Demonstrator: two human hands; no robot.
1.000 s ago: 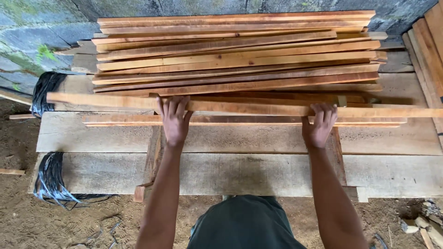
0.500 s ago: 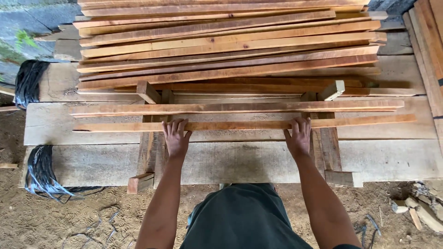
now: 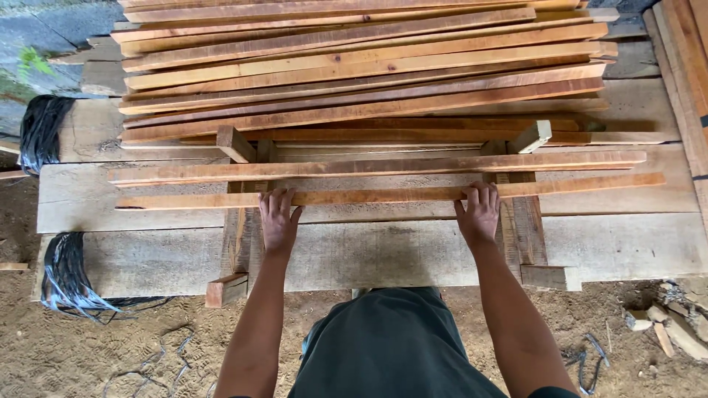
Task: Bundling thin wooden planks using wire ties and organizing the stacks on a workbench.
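Note:
A long thin wooden slat (image 3: 383,194) lies across two cross supports on the plank bench (image 3: 133,258). My left hand (image 3: 278,219) rests on its left part, fingers curled over its near edge. My right hand (image 3: 479,214) grips it the same way further right. A second slat (image 3: 369,167) lies parallel just beyond it. Behind both sits a large stack of similar reddish slats (image 3: 354,66).
Two wooden cross supports (image 3: 237,236) (image 3: 528,228) run under the slats toward me. Bundles of dark strapping (image 3: 44,133) (image 3: 70,276) hang at the bench's left end. More boards (image 3: 686,66) lean at the right. Dirt floor with wood scraps (image 3: 671,332) lies below.
One second ago both hands held the slat up against the stack. It has come toward me and now lies on the supports, in front of the other slat.

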